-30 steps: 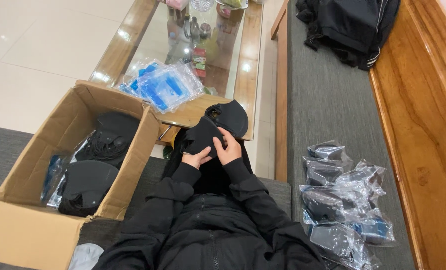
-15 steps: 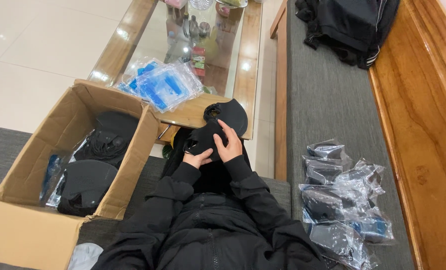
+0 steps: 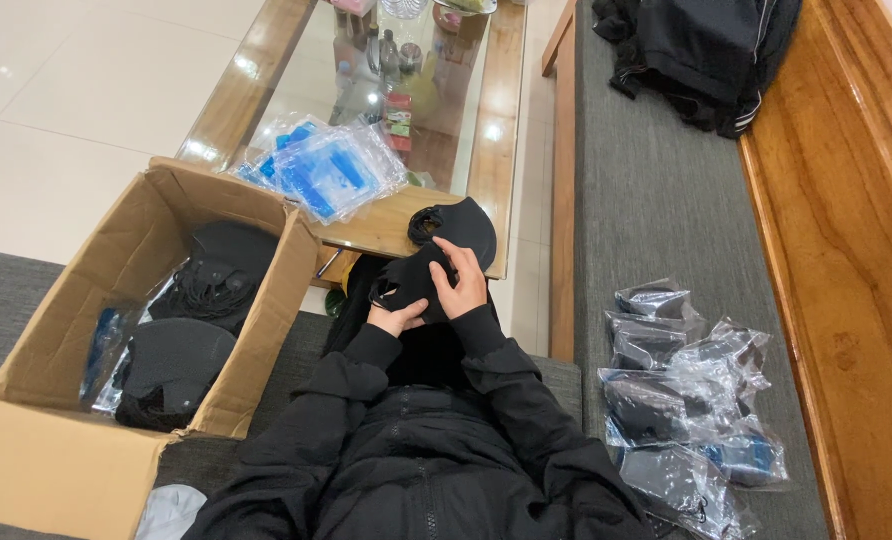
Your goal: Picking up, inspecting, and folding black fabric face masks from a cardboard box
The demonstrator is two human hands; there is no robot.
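Two hands sit close together, both gripping one black mask (image 3: 436,262). Right hand (image 3: 459,282) lies on top of it; left hand (image 3: 398,318) pinches its lower edge from underneath.

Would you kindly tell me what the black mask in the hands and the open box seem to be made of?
Black mask: apparently soft matte fabric; it folds under the right hand and left hand. Open box: brown corrugated cardboard by its look, dull finish, with creased flaps.
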